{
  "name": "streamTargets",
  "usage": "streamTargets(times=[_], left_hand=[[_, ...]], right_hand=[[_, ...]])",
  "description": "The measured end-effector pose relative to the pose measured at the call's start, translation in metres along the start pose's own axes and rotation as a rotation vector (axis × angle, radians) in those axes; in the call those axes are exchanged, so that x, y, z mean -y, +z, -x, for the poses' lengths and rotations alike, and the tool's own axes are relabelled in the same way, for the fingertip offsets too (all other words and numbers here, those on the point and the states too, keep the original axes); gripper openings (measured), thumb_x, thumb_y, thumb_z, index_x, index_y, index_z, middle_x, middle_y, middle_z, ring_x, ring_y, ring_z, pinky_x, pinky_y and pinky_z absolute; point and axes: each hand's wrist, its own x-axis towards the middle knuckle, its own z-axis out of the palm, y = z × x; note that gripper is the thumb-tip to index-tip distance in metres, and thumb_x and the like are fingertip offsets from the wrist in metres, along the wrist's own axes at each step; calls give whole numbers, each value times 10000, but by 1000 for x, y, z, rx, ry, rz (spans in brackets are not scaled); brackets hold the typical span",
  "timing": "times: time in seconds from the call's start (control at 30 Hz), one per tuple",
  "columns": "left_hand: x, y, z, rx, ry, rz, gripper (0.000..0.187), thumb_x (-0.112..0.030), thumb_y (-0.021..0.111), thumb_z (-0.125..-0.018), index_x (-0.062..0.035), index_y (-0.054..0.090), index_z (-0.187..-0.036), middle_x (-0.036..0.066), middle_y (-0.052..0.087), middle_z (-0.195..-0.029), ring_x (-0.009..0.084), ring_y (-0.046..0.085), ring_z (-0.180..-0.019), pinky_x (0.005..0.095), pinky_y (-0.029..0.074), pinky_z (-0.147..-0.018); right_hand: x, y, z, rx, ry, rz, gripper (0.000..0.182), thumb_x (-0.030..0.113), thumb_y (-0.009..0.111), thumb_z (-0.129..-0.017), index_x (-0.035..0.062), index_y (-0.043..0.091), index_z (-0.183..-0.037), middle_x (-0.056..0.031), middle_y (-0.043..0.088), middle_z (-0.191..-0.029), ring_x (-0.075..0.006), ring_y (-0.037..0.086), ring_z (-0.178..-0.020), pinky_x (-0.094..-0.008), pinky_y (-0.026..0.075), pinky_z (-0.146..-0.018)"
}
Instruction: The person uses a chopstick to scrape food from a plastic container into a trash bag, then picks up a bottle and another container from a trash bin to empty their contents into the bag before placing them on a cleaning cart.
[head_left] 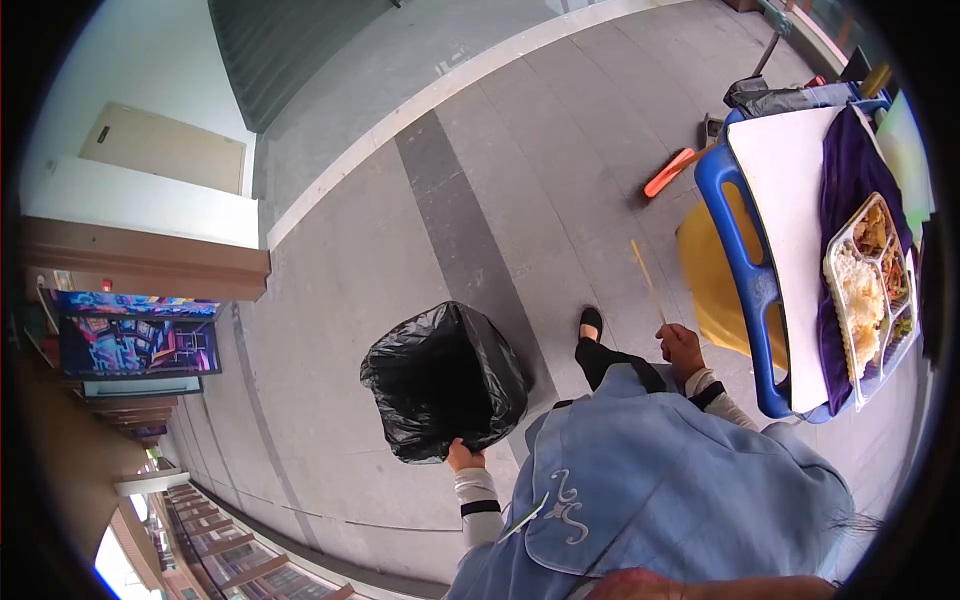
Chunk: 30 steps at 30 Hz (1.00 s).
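The left hand (466, 456) has its fingers bent over the near rim of the black liner bag (510, 375), gripping its edge; the thumb's exact position is too small to tell. The right hand (680, 348) is closed into a loose fist, its fingers curled narrowly round one end of a thin yellowish stick (641, 264); whether it is one stick or two together is unclear.

The stick's long axis runs from the fist away from the person, slanting slightly left, its free tip above the grey paving (590, 200). The bag is ahead of the left arm, its wide mouth facing up toward the camera; its base is hidden, so its full long axis cannot be told.

To the right of the right hand, well apart from the bag, a clear compartment tray (858, 392) with rice and other food rests on purple cloth (838, 185) and a white panel (785, 250) by a blue frame (735, 235).
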Motion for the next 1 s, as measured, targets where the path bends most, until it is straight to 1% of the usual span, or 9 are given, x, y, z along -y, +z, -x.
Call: streamTargets(times=[0.13, 0.2, 0.43, 0.5, 0.6, 0.67, 0.77, 0.8, 1.0], left_hand=[[-85, 107, -28, 118, 49, -49, 293, -73, 488, -732, -62, 534, -1021, 100, 596, -974, 277, 600, -841, 427, 520, -699], [-117, 166, -44, 88, 40, -134, 289, -78, 489, -745, -74, 530, -1031, 103, 593, -983, 278, 600, -834, 427, 512, -723], [-182, 397, -99, 223, 36, -315, 333, -82, 469, -761, -34, 491, -1090, 134, 549, -1049, 317, 567, -902, 505, 483, -757], [-188, 470, -124, 257, 2, -342, 376, -63, 454, -753, -32, 476, -1128, 158, 524, -1079, 339, 558, -918, 534, 470, -775], [-194, 566, -134, 310, -35, -430, 378, -65, 466, -743, -27, 477, -1119, 154, 526, -1073, 339, 558, -912, 532, 472, -767], [-198, 643, -139, 339, -7, -520, 376, -72, 472, -738, -28, 481, -1111, 154, 528, -1069, 338, 559, -908, 534, 472, -764], [-181, 753, -140, 448, -63, -602, 367, -85, 481, -730, -31, 493, -1092, 152, 537, -1055, 333, 561, -902, 533, 473, -759], [-183, 765, -139, 493, -109, -636, 360, -93, 484, -726, -33, 500, -1081, 150, 542, -1044, 331, 561, -900, 532, 474, -756], [-139, 980, -86, 642, -80, -832, 340, -85, 486, -715, -6, 516, -1044, 157, 560, -995, 328, 576, -858, 511, 487, -724]], right_hand=[[31, 15, -33, -115, -53, 0, 243, 247, 467, -886, 37, 556, -799, 38, 412, -505, -42, 360, -423, -203, 283, -398], [43, 17, -51, -173, -47, -12, 240, 247, 468, -886, 42, 557, -801, 37, 417, -509, -43, 362, -422, -204, 285, -399], [87, 31, -126, -447, 7, -153, 254, 255, 472, -881, 39, 565, -786, 26, 436, -517, -54, 394, -437, -211, 317, -419], [101, 38, -164, -511, 26, -172, 264, 253, 473, -876, 31, 574, -775, 20, 448, -517, -60, 411, -448, -216, 329, -428], [133, 48, -222, -562, -68, -279, 256, 255, 466, -890, 41, 548, -775, 24, 422, -504, -60, 383, -419, -212, 310, -405], [150, 52, -265, -705, -70, -256, 261, 257, 465, -893, 39, 542, -771, 20, 419, -501, -66, 384, -418, -212, 307, -404], [211, 57, -305, -732, -104, -354, 271, 258, 479, -884, 29, 553, -757, 16, 447, -516, -65, 420, -442, -219, 340, -423], [213, 60, -301, -748, -101, -348, 269, 256, 479, -884, 29, 553, -760, 18, 445, -518, -64, 422, -446, -220, 341, -425], [270, 32, -387, -895, -70, -402, 269, 251, 477, -888, 27, 553, -759, 21, 440, -531, -62, 415, -455, -216, 345, -436]])
